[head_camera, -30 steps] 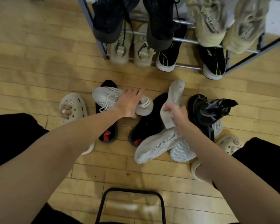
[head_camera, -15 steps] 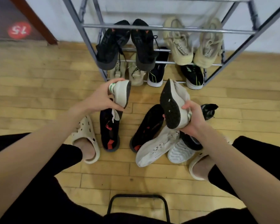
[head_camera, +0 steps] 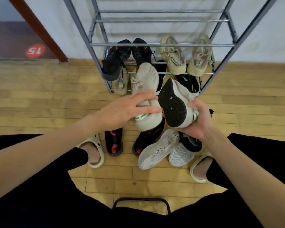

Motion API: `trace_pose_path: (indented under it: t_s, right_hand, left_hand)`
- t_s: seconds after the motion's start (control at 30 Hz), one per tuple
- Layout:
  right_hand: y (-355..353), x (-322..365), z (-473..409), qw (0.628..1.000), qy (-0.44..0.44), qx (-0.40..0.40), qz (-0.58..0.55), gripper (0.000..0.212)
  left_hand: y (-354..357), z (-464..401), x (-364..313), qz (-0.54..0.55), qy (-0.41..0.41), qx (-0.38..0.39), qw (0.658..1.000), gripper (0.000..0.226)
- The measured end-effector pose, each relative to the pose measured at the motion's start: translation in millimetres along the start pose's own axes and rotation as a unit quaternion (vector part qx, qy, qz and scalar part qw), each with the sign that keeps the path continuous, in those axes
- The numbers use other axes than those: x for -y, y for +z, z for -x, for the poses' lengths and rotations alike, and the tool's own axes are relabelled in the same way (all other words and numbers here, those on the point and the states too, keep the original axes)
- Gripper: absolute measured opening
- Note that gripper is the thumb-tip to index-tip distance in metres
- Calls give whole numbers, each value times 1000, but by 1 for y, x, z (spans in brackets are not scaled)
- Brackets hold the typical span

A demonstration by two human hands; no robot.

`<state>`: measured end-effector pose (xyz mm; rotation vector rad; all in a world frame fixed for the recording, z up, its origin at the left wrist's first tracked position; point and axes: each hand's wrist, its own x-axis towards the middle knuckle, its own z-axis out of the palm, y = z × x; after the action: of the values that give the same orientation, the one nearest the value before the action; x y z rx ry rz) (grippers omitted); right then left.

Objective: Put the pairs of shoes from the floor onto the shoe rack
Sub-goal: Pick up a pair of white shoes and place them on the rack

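Observation:
My left hand (head_camera: pixel 128 107) grips a pale grey sneaker with a green heel tab (head_camera: pixel 146 86), toe pointing at the rack. My right hand (head_camera: pixel 197 120) grips its mate (head_camera: pixel 174 104), tilted so the black sole faces me. Both shoes hang in the air, side by side, just in front of the metal shoe rack (head_camera: pixel 161 44). On the floor below lie a black pair with red marks (head_camera: pixel 113 142), a white sneaker (head_camera: pixel 156 153), another white shoe sole-up (head_camera: pixel 181 156) and a dark shoe (head_camera: pixel 190 142).
The rack holds a black pair (head_camera: pixel 117 58) and a beige pair (head_camera: pixel 184 55) on one shelf, with sandals (head_camera: pixel 121 83) and black-green shoes (head_camera: pixel 190 83) below. Its upper shelves hold nothing. My feet wear cream clogs (head_camera: pixel 92 152). A black stool frame (head_camera: pixel 141 201) is under me.
Both hands lifted the grey sneakers off the floor and brought them together, forward toward the rack. The camera tilted up, showing more of the rack.

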<state>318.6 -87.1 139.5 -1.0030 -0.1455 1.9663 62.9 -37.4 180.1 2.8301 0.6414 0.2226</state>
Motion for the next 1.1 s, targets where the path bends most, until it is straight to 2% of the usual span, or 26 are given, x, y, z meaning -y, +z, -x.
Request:
trace_pose_path:
  t_s: [0.13,0.3,0.37,0.47,0.57,0.63,0.67,0.7,0.73,0.8,0.83,0.9,0.93,0.97,1.03,1.1]
  right_hand:
    - [9,-5,0,1000,17,-10,-2,72]
    - [5,-5,-2,999,21,7,-47,76]
    - [4,-5,-3,998,8,11,-66,73]
    - [10,-6,-5,996,-11,0,-89,71]
    - [16,-6,-8,994,-15,-18,-104,78]
    - [20,-6,-9,994,-13,-22,-107,77]
    - [21,-5,-10,994,-13,-20,-109,77]
    - [23,-5,-11,994,-15,-16,-110,76]
    - [25,-3,-13,994,-18,-12,-108,75]
    - [33,1,-16,996,-21,-10,-91,69]
    - [38,4,-18,996,-24,-8,-81,64]
    - [47,10,-21,997,-41,3,-67,57]
    - [52,14,-22,997,-55,10,-59,56]
    - [56,17,-23,996,-70,21,-52,56]
    - [64,22,-24,994,-94,41,-31,59]
    - [71,24,-25,992,-110,54,-17,57]
  left_hand:
    - [4,-10,-17,-33,72,38,996,82]
    - [5,-23,-23,-9,30,46,998,83]
    - [1,-26,-23,53,-23,69,996,86]
    - [1,-34,-16,194,-88,80,974,107]
    - [5,-37,-3,314,-139,98,934,108]
    - [2,-37,0,381,-175,110,901,97]
    - [0,-38,-1,423,-203,82,879,90]
    - [-2,-38,-4,480,-246,32,841,80]
    - [-2,-38,-5,536,-298,-31,789,67]
    - [0,-43,-8,581,-378,-142,707,48]
    - [1,-47,-8,573,-397,-185,692,41]
    - [4,-50,-11,518,-414,-243,708,37]
    - [6,-53,-11,501,-430,-258,705,45]
    - [5,-56,-11,500,-456,-269,685,56]
    - [2,-61,-8,500,-516,-257,646,62]
    - [-2,-58,-3,537,-532,-216,618,52]
